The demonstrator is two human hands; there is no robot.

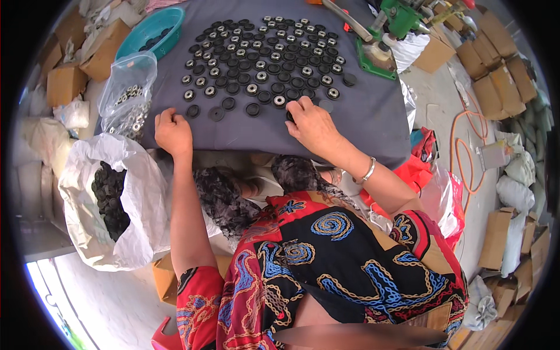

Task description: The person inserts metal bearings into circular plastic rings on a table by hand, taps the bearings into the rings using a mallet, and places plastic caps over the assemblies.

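Many small round black wheels [252, 109] are spread over the grey cloth on the table; several hold a shiny metal bearing [279, 100] in the middle, others show a dark centre. My right hand [315, 125] is at the table's near edge, thumb and fingers closed on a black wheel [289, 116] that they mostly cover. My left hand [174, 134] is curled shut at the table's near left corner, beside a clear plastic bag [129, 79] of metal bearings. Whatever lies inside its fingers is hidden.
A teal basin [173, 45] with black pieces stands at the far left. Below the clear bag, a white sack [149, 192] holds black parts. A green hand press [373, 61] stands at the far right corner. Cardboard boxes [496, 93] and an orange cord [457, 146] lie to the right.
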